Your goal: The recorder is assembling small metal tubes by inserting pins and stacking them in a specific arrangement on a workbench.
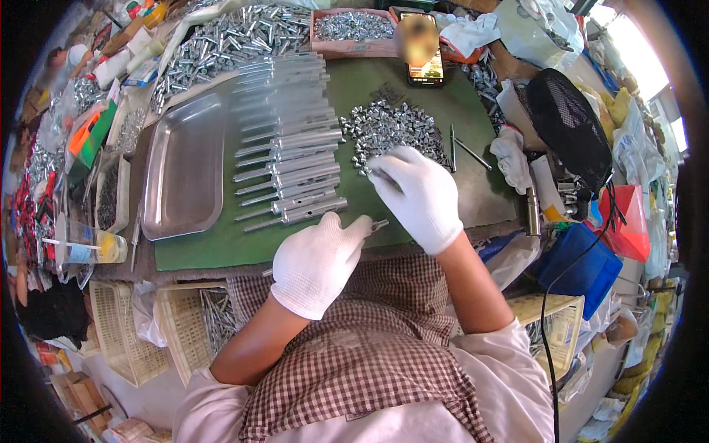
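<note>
My left hand [314, 258], in a white knit glove, is closed around a slim metal rod [380, 224]. One end of the rod sticks out past my thumb and finger, and its other end shows below the palm. At the near edge of a heap of small silvery metal fittings [395, 131] is my right hand [421, 193], gloved the same way. Its fingers are pinched together, with something greyish between them that I cannot make out. Left of the heap, a column of metal tubes with thinner rods [303, 181] lies side by side on the green mat [199, 255].
An empty steel tray [151, 214] lies left. Behind are a big pile of metal tubes [229, 44], a pink box of small parts [351, 50] and a lit phone [425, 70]. Two loose rods [473, 153] and a black mesh bag [569, 122] are right. A plastic cup [85, 244] stands far left.
</note>
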Demonstrator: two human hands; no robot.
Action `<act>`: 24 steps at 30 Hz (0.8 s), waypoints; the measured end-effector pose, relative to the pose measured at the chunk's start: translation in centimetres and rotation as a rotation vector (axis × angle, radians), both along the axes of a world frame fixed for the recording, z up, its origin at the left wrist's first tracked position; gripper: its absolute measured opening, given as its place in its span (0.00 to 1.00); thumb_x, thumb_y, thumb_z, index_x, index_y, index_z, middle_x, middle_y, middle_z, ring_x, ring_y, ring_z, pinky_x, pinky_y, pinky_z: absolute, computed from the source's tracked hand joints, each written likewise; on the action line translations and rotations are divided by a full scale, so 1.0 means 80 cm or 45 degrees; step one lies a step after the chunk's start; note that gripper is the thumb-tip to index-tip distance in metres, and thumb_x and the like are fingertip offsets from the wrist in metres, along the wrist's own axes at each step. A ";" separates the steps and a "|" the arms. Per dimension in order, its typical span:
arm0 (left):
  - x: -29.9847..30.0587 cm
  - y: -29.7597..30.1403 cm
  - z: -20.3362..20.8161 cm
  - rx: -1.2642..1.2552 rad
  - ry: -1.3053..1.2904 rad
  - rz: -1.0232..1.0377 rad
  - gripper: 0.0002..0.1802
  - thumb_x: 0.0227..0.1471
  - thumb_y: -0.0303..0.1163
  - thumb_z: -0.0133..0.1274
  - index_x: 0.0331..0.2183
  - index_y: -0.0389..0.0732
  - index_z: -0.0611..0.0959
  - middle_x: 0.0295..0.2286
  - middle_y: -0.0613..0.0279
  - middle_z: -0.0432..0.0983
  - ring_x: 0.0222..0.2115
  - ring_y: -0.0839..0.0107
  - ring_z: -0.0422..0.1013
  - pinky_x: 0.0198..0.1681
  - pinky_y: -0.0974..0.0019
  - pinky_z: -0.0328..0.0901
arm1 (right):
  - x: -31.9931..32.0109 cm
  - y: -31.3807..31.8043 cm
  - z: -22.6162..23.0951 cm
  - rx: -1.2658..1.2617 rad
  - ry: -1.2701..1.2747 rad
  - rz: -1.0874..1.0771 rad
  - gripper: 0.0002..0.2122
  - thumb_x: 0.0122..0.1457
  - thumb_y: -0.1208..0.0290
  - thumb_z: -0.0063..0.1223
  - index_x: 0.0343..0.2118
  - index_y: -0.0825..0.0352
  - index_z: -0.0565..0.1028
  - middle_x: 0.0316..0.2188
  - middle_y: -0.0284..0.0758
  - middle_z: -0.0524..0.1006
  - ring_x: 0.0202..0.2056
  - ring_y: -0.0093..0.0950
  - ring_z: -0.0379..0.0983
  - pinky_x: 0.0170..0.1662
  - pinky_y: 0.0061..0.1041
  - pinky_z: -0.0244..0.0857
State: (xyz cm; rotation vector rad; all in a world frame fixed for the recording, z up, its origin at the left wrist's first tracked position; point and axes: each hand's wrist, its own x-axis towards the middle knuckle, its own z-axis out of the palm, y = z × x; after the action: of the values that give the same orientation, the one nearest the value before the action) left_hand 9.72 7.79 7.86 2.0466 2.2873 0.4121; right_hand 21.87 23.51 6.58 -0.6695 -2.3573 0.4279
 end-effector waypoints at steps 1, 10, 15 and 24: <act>0.000 0.001 -0.001 0.019 0.008 -0.005 0.12 0.56 0.38 0.56 0.43 0.55 0.82 0.23 0.59 0.70 0.19 0.61 0.73 0.21 0.59 0.67 | -0.012 0.013 -0.002 0.111 -0.039 0.022 0.05 0.56 0.69 0.59 0.34 0.60 0.81 0.32 0.34 0.78 0.33 0.38 0.77 0.37 0.35 0.72; 0.002 -0.001 0.000 0.072 0.003 -0.027 0.11 0.56 0.37 0.55 0.42 0.55 0.83 0.23 0.59 0.69 0.18 0.60 0.72 0.21 0.58 0.66 | -0.096 0.111 -0.007 0.336 -0.315 0.235 0.07 0.58 0.65 0.54 0.34 0.57 0.83 0.35 0.32 0.80 0.40 0.37 0.75 0.45 0.37 0.72; 0.001 -0.003 0.000 0.056 -0.003 -0.017 0.11 0.57 0.38 0.55 0.42 0.55 0.83 0.23 0.58 0.69 0.19 0.59 0.73 0.21 0.57 0.66 | -0.096 0.113 0.001 0.244 -0.420 0.297 0.11 0.56 0.62 0.51 0.35 0.58 0.83 0.35 0.34 0.82 0.41 0.39 0.76 0.48 0.39 0.71; 0.001 -0.002 0.001 0.019 -0.033 -0.001 0.11 0.57 0.37 0.55 0.43 0.55 0.82 0.23 0.58 0.68 0.19 0.58 0.72 0.21 0.56 0.66 | -0.084 0.105 -0.001 0.234 -0.411 0.309 0.09 0.53 0.62 0.58 0.32 0.59 0.83 0.31 0.30 0.81 0.37 0.36 0.76 0.43 0.36 0.72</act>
State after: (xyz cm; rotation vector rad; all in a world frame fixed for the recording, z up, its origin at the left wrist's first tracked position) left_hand 9.83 7.65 7.90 2.0365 2.2757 0.4536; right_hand 15.15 31.89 6.53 -0.3899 -2.7574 0.2126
